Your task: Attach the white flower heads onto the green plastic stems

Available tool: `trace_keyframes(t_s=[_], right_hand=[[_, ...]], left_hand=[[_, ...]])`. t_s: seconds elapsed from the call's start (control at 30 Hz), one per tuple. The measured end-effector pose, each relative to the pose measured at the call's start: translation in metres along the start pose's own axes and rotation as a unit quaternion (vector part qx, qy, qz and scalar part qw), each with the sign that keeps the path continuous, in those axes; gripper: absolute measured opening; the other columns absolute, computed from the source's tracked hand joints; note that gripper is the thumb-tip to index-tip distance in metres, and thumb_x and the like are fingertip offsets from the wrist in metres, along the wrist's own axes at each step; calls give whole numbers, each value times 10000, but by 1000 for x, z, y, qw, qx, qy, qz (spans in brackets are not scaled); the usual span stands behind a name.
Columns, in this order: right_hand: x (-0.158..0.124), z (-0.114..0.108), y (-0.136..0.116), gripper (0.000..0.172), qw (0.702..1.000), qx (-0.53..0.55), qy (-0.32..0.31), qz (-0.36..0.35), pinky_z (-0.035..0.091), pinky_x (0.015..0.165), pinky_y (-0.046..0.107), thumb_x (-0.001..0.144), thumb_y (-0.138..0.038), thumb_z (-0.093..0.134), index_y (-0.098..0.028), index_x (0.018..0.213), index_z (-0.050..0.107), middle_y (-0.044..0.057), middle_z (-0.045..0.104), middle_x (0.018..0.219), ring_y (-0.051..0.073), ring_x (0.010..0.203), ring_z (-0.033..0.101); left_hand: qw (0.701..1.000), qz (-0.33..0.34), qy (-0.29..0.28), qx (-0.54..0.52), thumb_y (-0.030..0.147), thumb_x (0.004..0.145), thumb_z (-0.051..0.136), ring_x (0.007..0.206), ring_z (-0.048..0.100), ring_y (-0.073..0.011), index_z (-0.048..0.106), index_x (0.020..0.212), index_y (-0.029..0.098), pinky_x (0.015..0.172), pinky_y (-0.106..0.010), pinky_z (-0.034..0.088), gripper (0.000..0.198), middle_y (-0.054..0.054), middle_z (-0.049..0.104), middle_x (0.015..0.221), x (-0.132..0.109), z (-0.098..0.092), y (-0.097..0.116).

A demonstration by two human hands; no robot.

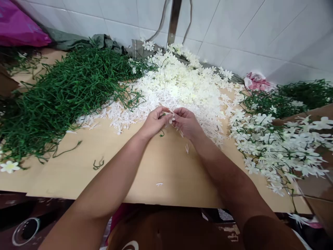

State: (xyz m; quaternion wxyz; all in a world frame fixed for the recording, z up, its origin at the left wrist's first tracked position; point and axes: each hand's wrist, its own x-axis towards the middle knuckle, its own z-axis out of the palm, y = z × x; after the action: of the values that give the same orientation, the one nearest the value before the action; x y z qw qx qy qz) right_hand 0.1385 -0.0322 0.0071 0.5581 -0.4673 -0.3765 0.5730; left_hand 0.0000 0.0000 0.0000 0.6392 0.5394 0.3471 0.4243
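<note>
My left hand [155, 122] is closed in a pinch around a thin green artificial stem [161, 133], whose curled end hangs below the fingers. Fingertip to fingertip with it, my right hand [187, 122] pinches a small white artificial flower [171, 120]. The fingers partly hide where stem and flower meet. Just beyond both hands lies a heap of white stick-like pieces [153, 99], with a pile of pale flower heads [182, 76] behind it. To the left spreads a large mound of green stems [70, 78].
Flowers on stems [270, 142] are piled at the right beside a cardboard box [309, 111]. Loose stems [99, 163] and white bits [159, 184] lie on the cardboard tabletop [171, 166]. A tiled wall [239, 34] closes off the back; a magenta bag [20, 26] sits far left.
</note>
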Motion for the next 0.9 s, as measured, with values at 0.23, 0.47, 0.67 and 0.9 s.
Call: trace_keyframes(t_s=[0.23,0.47,0.67,0.9], right_hand=[[-2,2,2,362,997,-69,-13,-26,402,520,220,590,-413,805,-203,739,550,-77,535,599,53,521,475],[-7,7,-7,171,946,-303,-4,-116,378,550,253,701,-245,680,-192,647,527,-52,524,591,72,545,444],[-4,3,-11,165,953,-278,-13,-117,355,495,235,699,-219,666,-206,645,510,-62,504,556,65,506,424],[-3,-4,-18,151,964,-233,-50,-119,469,550,257,734,-306,699,-201,734,590,-22,592,635,101,589,540]], left_hand=[[997,10,72,27,99,736,674,536,412,-70,551,666,161,505,-191,283,154,44,474,564,-4,2,10],[998,0,48,42,126,776,646,492,354,-61,542,692,162,453,-196,221,138,45,469,565,-1,0,5],[999,-42,19,7,321,713,765,404,257,-46,506,699,184,422,-214,132,294,81,361,476,3,-3,1],[996,-44,48,-58,347,678,796,418,259,-50,503,678,191,437,-231,151,332,76,331,484,5,-6,1]])
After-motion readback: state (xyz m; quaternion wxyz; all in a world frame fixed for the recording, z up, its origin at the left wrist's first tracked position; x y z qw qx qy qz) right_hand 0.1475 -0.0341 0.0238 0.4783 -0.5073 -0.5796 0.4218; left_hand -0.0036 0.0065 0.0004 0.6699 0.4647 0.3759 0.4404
